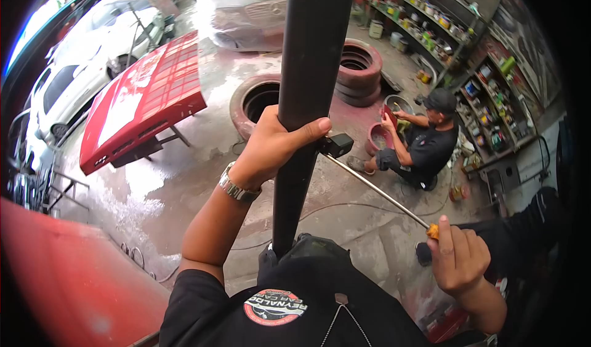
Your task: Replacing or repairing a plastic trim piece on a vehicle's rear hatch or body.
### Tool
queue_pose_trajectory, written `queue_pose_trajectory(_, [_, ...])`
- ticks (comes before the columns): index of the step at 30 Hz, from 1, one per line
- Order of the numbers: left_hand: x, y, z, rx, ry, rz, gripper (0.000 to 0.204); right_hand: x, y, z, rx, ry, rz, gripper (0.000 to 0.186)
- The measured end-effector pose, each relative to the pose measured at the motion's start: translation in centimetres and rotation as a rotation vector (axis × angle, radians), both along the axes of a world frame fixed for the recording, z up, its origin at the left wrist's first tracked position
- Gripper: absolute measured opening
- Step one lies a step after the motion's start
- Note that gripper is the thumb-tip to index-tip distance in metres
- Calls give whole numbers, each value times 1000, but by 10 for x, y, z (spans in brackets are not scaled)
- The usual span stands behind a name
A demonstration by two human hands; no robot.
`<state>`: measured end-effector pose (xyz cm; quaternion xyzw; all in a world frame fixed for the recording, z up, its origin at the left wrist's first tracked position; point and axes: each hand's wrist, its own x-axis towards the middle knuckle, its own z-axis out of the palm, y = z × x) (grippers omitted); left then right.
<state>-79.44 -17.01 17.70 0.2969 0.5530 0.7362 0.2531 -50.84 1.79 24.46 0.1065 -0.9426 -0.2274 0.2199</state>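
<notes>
A long flat black bar (313,51) runs from the top of the view down to my chest. My left hand (268,150) is wrapped round it, with the thumb lying across its front. Beside that thumb, a small black block (338,145) juts out from the bar's right edge. My right hand (458,258) grips the orange handle of a long screwdriver (377,189), its index finger stretched along the handle. The steel shaft slants up and left, and its end meets the block; the tip itself is hidden.
A red car panel (144,100) rests on a stand at left. Tires (357,70) are stacked ahead. At right, a person in black (431,134) sits by a pinkish bucket (378,139), near shelves of cans (425,14). Another dark-clothed person (511,230) is lower right. A cable crosses the floor.
</notes>
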Motion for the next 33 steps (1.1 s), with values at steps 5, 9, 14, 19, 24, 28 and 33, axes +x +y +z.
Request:
queue_pose_trajectory(5, [-20,16,-3,-22,6,-147,22,1,-24,13,-855,-164,-227,20])
queue_pose_trajectory(9, [-34,20,-6,-37,15,-277,24,0,-34,14,-2021,-403,-802,20])
queue_pose_trajectory(14, [-37,38,-9,-13,-32,-432,24,4,-79,16,-1688,-161,-874,16])
queue_pose_trajectory(19, [-34,57,-23,10,-88,-571,24,2,-136,17,-779,-46,-779,23])
queue_pose_trajectory(24, [-18,70,-24,67,-95,-744,36,-2,-181,29,-757,-79,-999,23])
queue_pose_trajectory(28, [-6,83,-32,59,-226,-840,31,-2,-206,28,-861,-3,-1121,18])
queue_pose_trajectory(33, [4,87,-48,42,-169,-876,15,8,-207,36,-1698,-14,-1379,20])
